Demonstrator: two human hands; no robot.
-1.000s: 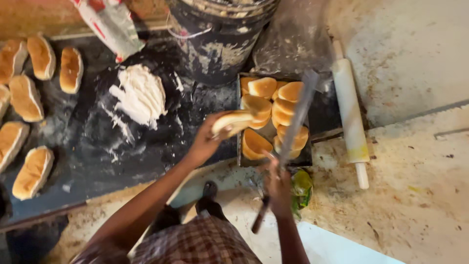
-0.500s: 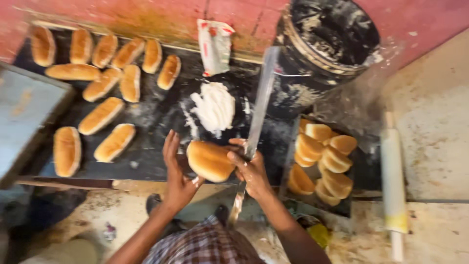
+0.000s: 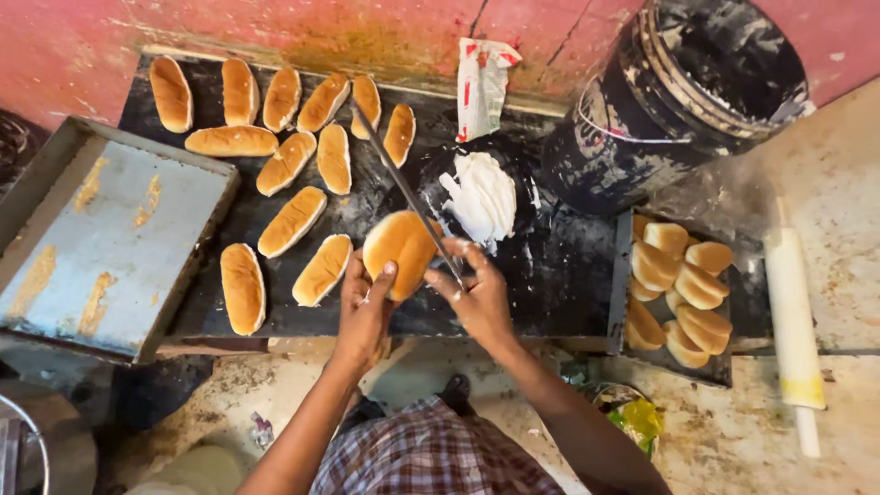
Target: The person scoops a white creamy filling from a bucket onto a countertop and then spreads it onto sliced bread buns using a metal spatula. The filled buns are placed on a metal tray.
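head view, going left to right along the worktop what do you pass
Grey metal tray → rows of bread rolls → roll held by the left hand → knife in the right hand → white spread → black bucket → tray of rolls → rolling pin

Black griddle slab (image 3: 550, 275) in front of me: split buns (image 3: 291, 220) laid across its left half, white butter mound (image 3: 484, 197) mid-slab, wrapper (image 3: 481, 87) at the back edge. Dark bucket (image 3: 678, 101) right rear, bun tray (image 3: 678, 293) at right edge, empty grey tray (image 3: 101, 238) overlapping the left.
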